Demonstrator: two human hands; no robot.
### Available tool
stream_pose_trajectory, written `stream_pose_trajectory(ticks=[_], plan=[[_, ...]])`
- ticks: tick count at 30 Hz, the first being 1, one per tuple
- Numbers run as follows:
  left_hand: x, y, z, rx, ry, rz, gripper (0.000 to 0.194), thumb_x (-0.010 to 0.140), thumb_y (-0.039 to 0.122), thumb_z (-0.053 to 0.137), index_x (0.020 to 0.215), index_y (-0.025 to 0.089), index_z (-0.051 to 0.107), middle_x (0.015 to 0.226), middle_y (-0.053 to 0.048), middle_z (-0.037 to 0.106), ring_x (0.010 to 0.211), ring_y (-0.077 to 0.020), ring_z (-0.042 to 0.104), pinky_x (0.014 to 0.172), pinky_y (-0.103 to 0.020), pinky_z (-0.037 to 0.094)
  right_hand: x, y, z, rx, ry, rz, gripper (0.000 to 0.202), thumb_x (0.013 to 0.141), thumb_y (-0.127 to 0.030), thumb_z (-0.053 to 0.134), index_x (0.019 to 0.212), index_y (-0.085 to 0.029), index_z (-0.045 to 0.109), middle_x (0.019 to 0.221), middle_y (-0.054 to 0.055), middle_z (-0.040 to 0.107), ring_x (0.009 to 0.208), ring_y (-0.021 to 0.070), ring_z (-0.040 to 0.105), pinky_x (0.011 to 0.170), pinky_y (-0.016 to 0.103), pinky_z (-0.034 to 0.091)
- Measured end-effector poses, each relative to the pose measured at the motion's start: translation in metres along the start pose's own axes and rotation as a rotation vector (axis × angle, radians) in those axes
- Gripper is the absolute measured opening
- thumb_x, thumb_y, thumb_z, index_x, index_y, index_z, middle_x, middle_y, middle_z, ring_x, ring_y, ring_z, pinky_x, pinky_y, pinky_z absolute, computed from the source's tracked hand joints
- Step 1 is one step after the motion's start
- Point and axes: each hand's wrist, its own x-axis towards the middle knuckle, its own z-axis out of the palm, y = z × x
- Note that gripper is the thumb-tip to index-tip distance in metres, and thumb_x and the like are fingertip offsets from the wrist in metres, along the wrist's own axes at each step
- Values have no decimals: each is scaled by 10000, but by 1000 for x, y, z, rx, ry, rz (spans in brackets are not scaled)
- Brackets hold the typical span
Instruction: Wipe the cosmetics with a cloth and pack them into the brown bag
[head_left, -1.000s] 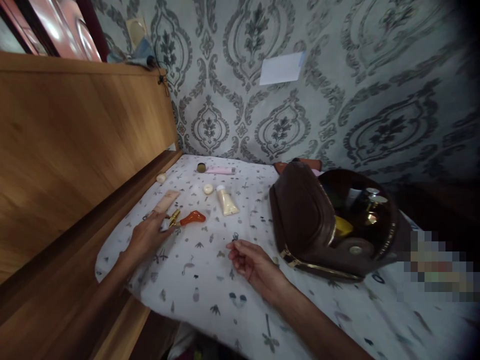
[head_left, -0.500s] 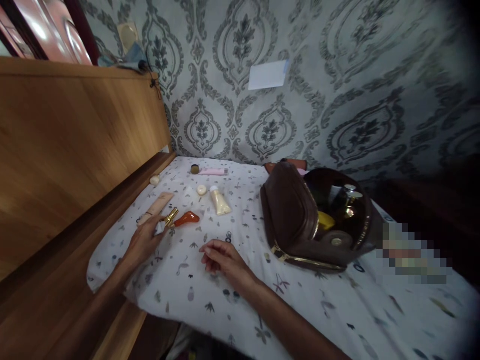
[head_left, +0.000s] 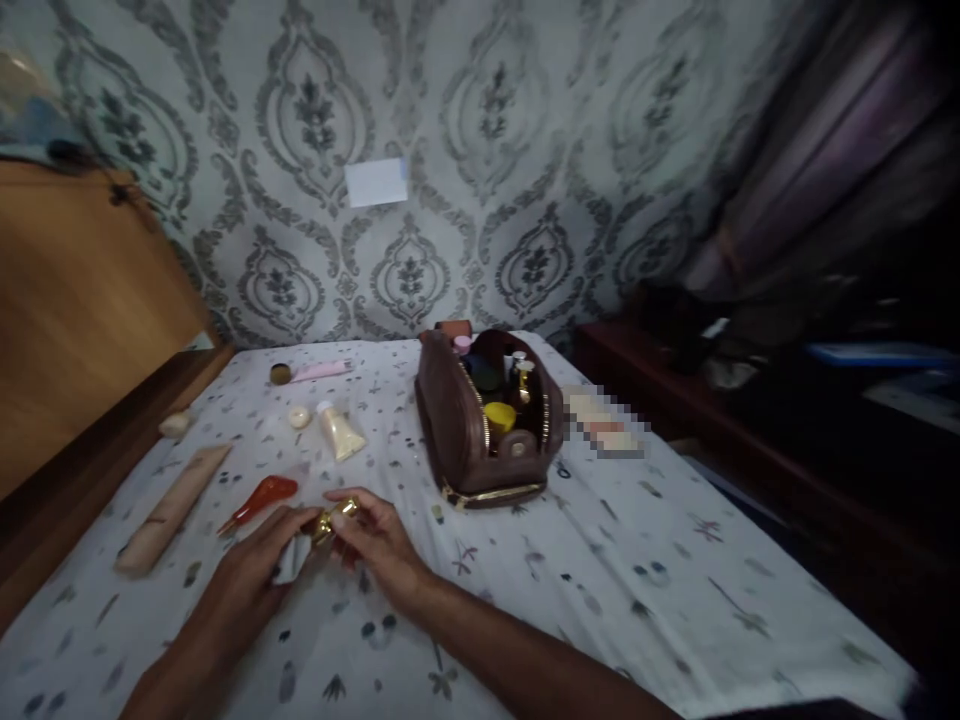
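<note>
Low over the patterned sheet, my left hand is closed around a small pale bottle with a gold top. My right hand meets it from the other side, its thumb and fingers on the gold cap. Whether the cap is still joined to the bottle is hard to see. Just behind my hands lies an orange teardrop-shaped item with a pointed end. A beige tube rests to the left. Farther back are a small cream-coloured tube and a small round cream item.
An open brown toiletry bag stands right of centre, with a yellow item and gold-topped bottles inside. At the back lies a pink tube by a dark round cap. A wooden panel borders the left; patterned wallpaper rises behind.
My view has swung right. My left hand has carried the bottle rightward past the orange item, and my right hand, empty before, has come to the gold cap.
</note>
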Motion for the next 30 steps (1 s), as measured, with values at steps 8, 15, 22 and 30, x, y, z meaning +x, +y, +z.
stream_pose_trajectory(ticks=[8,15,22,30], plan=[[19,13,6,188,187,-17,356,905,421,488,1197,257,609,1205,-68,700,1119,-273,661,922,-385,553,3,-2,-2,123,60,-3,573,541,-629,837,747,-165,573,642,-15,644,459,97,580,415,189,373],[24,8,23,275,262,-136,256,884,462,472,902,276,648,894,-31,750,893,-291,708,790,-427,579,1,1,-3,134,-33,142,678,430,-696,833,761,-193,521,582,-34,627,409,104,557,396,195,361],[45,36,14,158,285,-195,249,905,438,422,868,309,632,792,23,738,803,-276,703,700,-424,575,2,-4,-6,135,23,-22,675,510,-748,765,837,-196,556,611,-60,594,417,68,513,408,191,339],[51,24,24,169,188,-267,339,936,468,364,772,264,579,700,-6,669,758,-251,646,744,-378,516,5,-1,-5,267,42,37,692,445,-679,836,838,-197,534,522,-57,613,357,88,520,359,173,314]])
